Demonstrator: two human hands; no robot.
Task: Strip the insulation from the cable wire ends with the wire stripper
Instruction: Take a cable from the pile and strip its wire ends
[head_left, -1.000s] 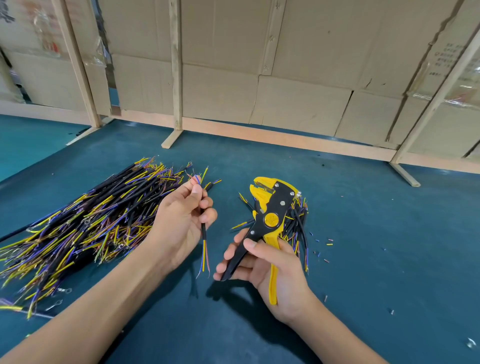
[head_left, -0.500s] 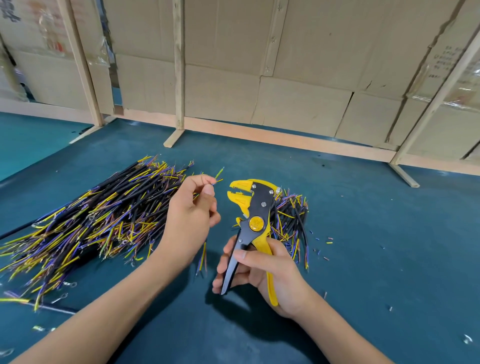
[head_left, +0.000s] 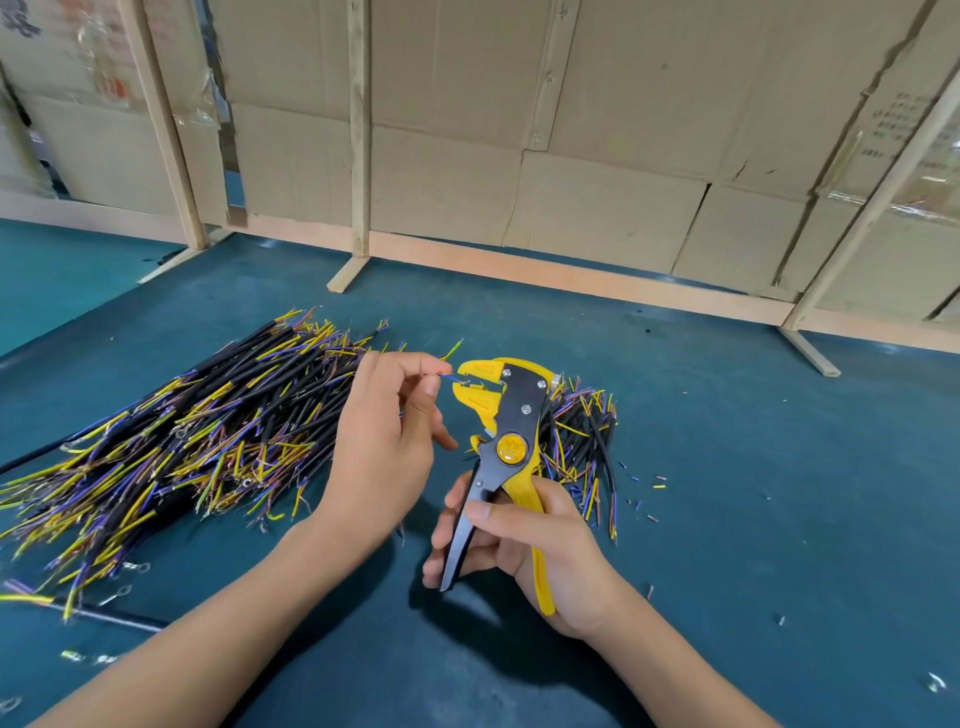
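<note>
My right hand (head_left: 530, 545) grips the handles of a yellow and black wire stripper (head_left: 511, 431), held upright with its yellow jaws pointing left. My left hand (head_left: 384, 441) pinches a thin blue wire end (head_left: 451, 378) between thumb and forefinger, and the tip sits in the stripper's jaws. The rest of that cable is mostly hidden behind my left hand; one yellow-green strand (head_left: 453, 349) sticks up past my fingers. A big heap of black cables with yellow and purple ends (head_left: 171, 436) lies to the left on the blue mat. A smaller pile of cables (head_left: 582, 441) lies just behind the stripper.
Small bits of cut insulation (head_left: 647, 493) are scattered on the blue mat (head_left: 753, 493) right of the small pile. A cardboard wall on wooden posts (head_left: 358, 156) closes the back of the bench. Loose ring terminals (head_left: 124, 569) lie near the big heap's front edge.
My left hand rose and brought the wire end rightward into the stripper's jaws. My right hand turned the stripper's head left toward the wire.
</note>
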